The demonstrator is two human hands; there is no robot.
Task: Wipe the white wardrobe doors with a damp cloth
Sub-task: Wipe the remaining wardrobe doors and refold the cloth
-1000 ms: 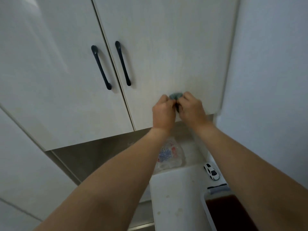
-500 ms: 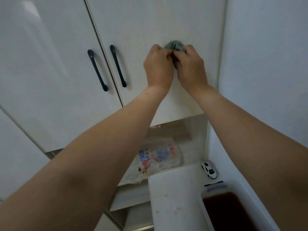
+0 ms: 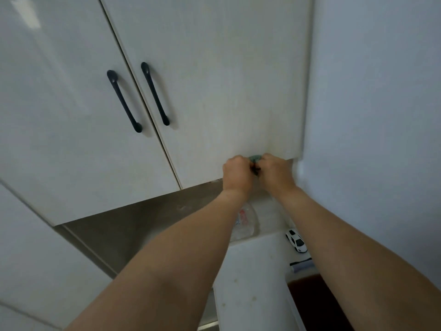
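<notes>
Gripping one small bunched grey-green cloth point(image 3: 254, 159) between them, the left hand point(image 3: 237, 174) and right hand point(image 3: 275, 173) pressed it against the glossy white right wardrobe door point(image 3: 214, 80), near its lower edge, beside two dark bar handles point(image 3: 155, 93).

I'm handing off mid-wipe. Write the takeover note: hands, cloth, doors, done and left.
Left hand and right hand: both grip the small green cloth, bunched between them and pressed to the right door near its bottom edge.
Left door: no hand on it.
Done: cannot tell from this view how much of the right door is wiped; faint streaks show on it.
Left: finish the right door's lower edge, then probably the left door and around both dark handles.
</notes>
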